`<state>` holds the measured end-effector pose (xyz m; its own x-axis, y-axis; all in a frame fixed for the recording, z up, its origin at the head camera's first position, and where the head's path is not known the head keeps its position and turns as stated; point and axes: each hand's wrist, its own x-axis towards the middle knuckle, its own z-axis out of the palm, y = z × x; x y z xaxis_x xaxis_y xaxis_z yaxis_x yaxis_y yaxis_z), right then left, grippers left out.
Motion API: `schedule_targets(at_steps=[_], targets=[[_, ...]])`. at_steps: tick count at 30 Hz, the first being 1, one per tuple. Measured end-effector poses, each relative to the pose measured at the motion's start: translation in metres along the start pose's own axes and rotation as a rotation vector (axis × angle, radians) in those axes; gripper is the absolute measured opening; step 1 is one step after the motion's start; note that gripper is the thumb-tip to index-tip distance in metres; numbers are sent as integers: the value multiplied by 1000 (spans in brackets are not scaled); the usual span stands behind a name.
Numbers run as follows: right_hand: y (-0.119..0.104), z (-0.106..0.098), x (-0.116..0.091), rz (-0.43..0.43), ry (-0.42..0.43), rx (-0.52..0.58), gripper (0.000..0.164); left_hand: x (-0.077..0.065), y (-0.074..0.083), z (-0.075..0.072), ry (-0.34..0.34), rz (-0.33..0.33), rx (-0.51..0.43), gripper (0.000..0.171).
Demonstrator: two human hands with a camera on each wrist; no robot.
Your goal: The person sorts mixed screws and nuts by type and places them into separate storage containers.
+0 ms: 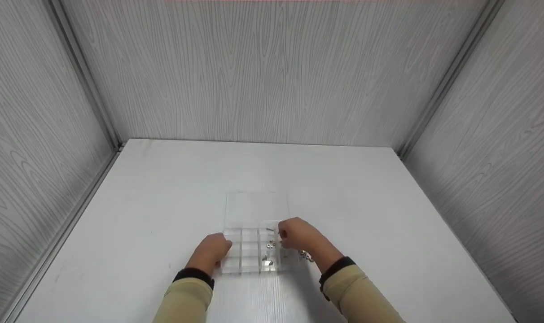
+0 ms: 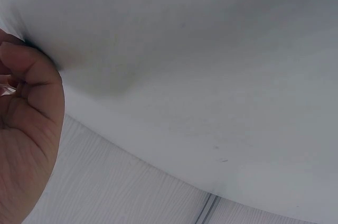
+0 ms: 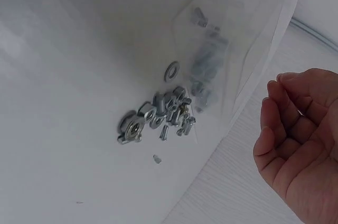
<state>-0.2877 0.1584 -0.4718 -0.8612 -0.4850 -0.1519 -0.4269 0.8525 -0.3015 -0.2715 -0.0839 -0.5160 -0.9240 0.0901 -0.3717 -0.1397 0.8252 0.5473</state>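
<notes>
A clear plastic compartment box [image 1: 249,251] lies on the white table with its clear lid [image 1: 256,208] folded back. My left hand [image 1: 211,251] grips the box's left edge; in the left wrist view its curled fingers [image 2: 31,76] meet a sliver of clear plastic. My right hand [image 1: 299,233] hovers over the right-hand compartments, fingers bent toward the thumb. A small metallic glint [image 3: 301,112] shows among its fingers; its kind is unclear. Several nuts, washers and screws [image 3: 174,113] lie loose beside the box, and others [image 3: 208,65] show through its clear wall.
A single washer [image 3: 171,71] and a small screw [image 3: 157,158] lie apart from the pile. Grey wood-grain panels [image 1: 254,72] enclose the white table [image 1: 164,179] at the back and both sides.
</notes>
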Motion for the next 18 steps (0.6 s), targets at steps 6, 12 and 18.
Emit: schedule_targets(at_steps=[6, 12, 18], targets=[[14, -5, -6, 70, 0, 32, 9, 1, -1, 2, 9, -10, -6, 32], [28, -4, -11, 178, -37, 11, 12, 1, 0, 2, 9, -25, -20, 32], [42, 4, -17, 218, -74, -40, 14, 1, 0, 1, 5, -33, -23, 32]])
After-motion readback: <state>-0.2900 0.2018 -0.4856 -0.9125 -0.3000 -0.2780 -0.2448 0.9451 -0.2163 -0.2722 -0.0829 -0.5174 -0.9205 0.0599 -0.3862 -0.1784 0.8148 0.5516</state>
